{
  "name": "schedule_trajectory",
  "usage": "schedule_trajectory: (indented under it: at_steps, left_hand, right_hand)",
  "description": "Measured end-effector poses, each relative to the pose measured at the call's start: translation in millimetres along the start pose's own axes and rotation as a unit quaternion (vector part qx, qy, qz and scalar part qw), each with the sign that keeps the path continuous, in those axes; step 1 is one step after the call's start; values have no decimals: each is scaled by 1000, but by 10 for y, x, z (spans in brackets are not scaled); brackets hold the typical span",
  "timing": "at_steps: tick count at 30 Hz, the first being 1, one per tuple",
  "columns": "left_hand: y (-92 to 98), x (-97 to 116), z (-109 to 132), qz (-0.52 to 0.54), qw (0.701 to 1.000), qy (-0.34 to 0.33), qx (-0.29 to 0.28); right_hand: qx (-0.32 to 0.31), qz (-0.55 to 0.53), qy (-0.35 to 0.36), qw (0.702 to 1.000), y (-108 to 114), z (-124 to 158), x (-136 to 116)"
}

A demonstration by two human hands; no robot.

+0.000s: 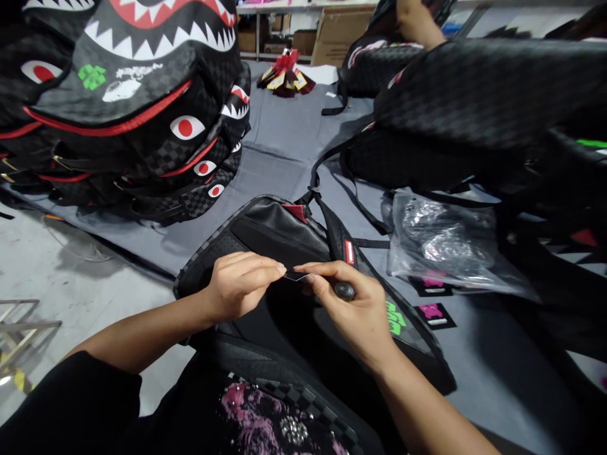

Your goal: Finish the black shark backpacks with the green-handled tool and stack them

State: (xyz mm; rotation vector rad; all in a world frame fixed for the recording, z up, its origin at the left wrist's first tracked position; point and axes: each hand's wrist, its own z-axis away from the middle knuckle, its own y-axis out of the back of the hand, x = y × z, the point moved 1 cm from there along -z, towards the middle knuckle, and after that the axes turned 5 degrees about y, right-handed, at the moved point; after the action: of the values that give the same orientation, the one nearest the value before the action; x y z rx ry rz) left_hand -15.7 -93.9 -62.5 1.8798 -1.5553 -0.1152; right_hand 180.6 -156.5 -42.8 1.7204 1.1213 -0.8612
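My left hand (244,284) is closed, its thumb and fingertips pinching one edge of a small black card (296,275). The other edge is pinched by my right hand (355,309). A dark tool handle with a round end (344,291) also sticks out of my right hand, between thumb and fingers; the rest of that tool is hidden. Below both hands lies a black checkered backpack (265,230), its dark main part facing up. It has a strap with a red label (349,252) and a green print on its side.
Shark-mouth backpacks (142,114) are piled at the left. More dark bags (474,107) lie at the right, near another person's arm (420,24). A clear plastic bag (443,237) and black cards with pink prints (434,315) lie on the grey-covered table (279,133). Red tags (287,74) sit farther back.
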Motion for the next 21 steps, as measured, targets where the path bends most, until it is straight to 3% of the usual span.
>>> schedule_trajectory:
  at_steps: [5, 9, 14, 17, 21]
  left_hand:
    - [-32, -7, -30, 79, 995, 59, 21]
    - [-22, -1, -43, 72, 994, 80, 11]
    - [-12, 21, -36, 7, 998, 54, -27]
    - [-17, 39, -32, -14, 998, 31, -45]
    - [-18, 54, -43, 25, 997, 49, -45]
  right_hand:
    - [-7, -5, -2, 1000, -11, 3, 11]
    - [-13, 18, 33, 999, 8, 1, 12]
    - [-47, 92, 151, 983, 53, -30, -52]
    - [-75, 129, 167, 975, 48, -32, -73]
    - [-15, 177, 182, 967, 30, 4, -52]
